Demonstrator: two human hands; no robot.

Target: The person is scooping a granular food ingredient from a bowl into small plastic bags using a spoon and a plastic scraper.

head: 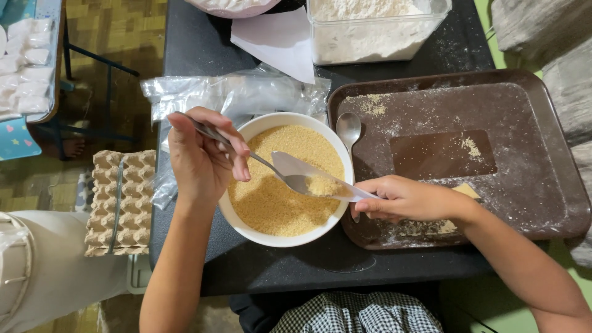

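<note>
A white bowl (pixel 250 132) full of golden breadcrumbs (pixel 271 200) sits on the black table. My left hand (pixel 200 160) is closed on the handle of a metal spoon (pixel 302 182) whose bowl carries a small heap of crumbs over the bowl. My right hand (pixel 404 198) rests at the bowl's right rim and grips a clear plastic bag (pixel 308 168), held open just beside the spoon's tip. A second spoon (pixel 348 128) lies on the left edge of the brown tray (pixel 555 154).
The brown tray is dusted with flour and crumbs. A clear container of flour (pixel 370 28) stands behind it, with white paper (pixel 277 37) and empty plastic bags (pixel 234 92) near the bowl. A cardboard egg carton (pixel 120 200) sits left of the table.
</note>
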